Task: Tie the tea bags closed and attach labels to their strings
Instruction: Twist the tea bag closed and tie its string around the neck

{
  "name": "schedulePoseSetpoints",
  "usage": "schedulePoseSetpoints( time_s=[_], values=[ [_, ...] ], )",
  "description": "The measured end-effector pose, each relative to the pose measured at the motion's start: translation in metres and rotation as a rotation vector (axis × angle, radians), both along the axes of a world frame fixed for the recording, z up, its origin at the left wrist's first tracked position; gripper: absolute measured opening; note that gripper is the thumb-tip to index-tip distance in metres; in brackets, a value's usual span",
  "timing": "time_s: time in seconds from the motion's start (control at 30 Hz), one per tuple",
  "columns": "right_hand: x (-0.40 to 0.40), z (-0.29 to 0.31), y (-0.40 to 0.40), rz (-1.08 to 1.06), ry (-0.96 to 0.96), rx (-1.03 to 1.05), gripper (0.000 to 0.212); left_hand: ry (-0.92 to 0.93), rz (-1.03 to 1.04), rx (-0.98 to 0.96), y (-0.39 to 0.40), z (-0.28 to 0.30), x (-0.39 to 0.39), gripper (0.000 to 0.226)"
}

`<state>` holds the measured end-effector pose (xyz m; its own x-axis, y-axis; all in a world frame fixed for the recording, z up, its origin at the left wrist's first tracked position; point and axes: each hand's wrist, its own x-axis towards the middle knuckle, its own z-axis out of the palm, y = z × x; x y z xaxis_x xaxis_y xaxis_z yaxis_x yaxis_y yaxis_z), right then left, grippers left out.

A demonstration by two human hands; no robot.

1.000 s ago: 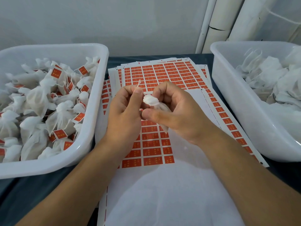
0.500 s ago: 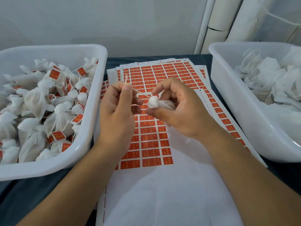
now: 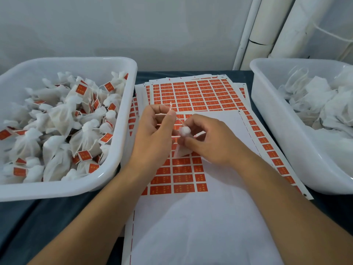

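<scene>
Between 2 white tubs (image 3: 107, 184), over red label sheets (image 3: 198, 92), the left hand (image 3: 152, 134) pinches a string (image 3: 178, 120) while the right hand (image 3: 212, 140) grips the tea bag (image 3: 184, 130).

tea bag (image 3: 181, 150) half behind fingers (image 3: 193, 142), label print unreadable

Lower centre of frame: flat label sheets (image 3: 191, 96) on the counter (image 3: 47, 222), nothing tall, open lane between the tubs. Left tub (image 3: 114, 180) walls off the left side, heaped with tied bags (image 3: 57, 115). Right tub (image 3: 267, 115) blocks the right edge. Wall (image 3: 152, 31) and pipes (image 3: 267, 31) close the top. Both forearms cross the lower middle; dark counter strips free at both bottom corners.
</scene>
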<state>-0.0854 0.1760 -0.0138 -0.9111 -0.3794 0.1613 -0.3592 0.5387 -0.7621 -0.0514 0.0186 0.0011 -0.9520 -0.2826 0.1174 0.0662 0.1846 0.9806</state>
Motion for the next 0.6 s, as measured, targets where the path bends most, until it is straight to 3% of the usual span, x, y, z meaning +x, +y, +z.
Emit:
schedulePoseSetpoints(
  time_s=[0.17,0.27,0.3,0.43,0.53,0.6],
  values=[
    [-0.009,-0.002,0.0,-0.123,-0.063,-0.019,0.019,-0.138,-0.111,-0.104,-0.011,0.012,0.035,0.019],
    [-0.017,0.001,0.001,-0.142,-0.105,0.044,0.023,-0.185,-0.342,-0.389,-0.027,0.019,0.085,0.01],
    [-0.018,0.004,0.001,-0.129,-0.117,0.081,0.025,-0.205,-0.393,-0.528,-0.034,0.02,0.101,0.015],
    [-0.015,0.015,0.006,-0.035,-0.16,0.25,0.032,-0.422,-0.457,-0.914,-0.065,0.019,0.144,0.075],
    [-0.007,0.021,0.013,-0.011,-0.181,0.308,0.038,-0.643,-0.489,-1.069,-0.08,0.011,0.162,0.079],
    [-0.001,0.024,0.018,-0.032,-0.174,0.334,0.045,-0.683,-0.47,-1.08,-0.088,0.008,0.172,0.088]
  ],
)
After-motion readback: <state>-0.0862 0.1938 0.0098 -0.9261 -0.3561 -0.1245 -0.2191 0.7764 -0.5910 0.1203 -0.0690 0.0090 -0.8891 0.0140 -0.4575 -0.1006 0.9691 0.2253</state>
